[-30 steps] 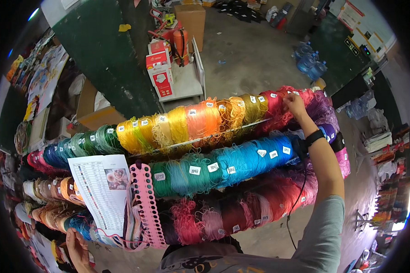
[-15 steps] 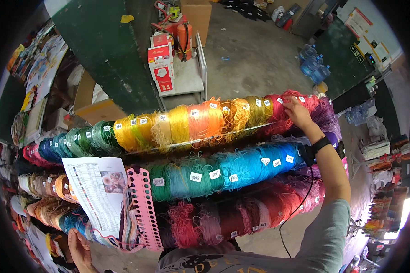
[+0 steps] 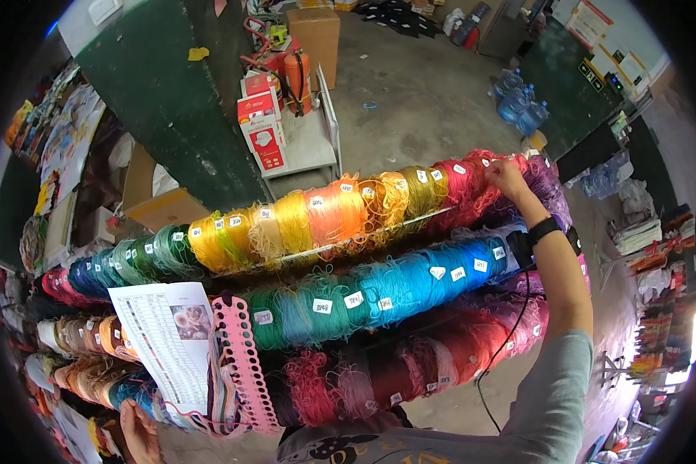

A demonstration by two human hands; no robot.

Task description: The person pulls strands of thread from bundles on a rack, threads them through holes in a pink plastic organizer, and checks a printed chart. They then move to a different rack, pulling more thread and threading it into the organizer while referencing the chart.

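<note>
Right hand [image 3: 507, 179] shifted rightward | red thread [image 3: 472, 188] — bright, tangled, loose-stranded | grip — can't tell if pinching

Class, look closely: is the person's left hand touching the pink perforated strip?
Apart. The head view shows the left hand to the left of the pink perforated strip, with floor visible between them.

Looks like we're in a thread workshop: labelled thread hanks [image 3: 336, 215] sit in rows grouped by colour. We also see bare grey floor [image 3: 417, 97], a fire extinguisher [image 3: 301, 71], big water bottles [image 3: 531, 118].
</note>
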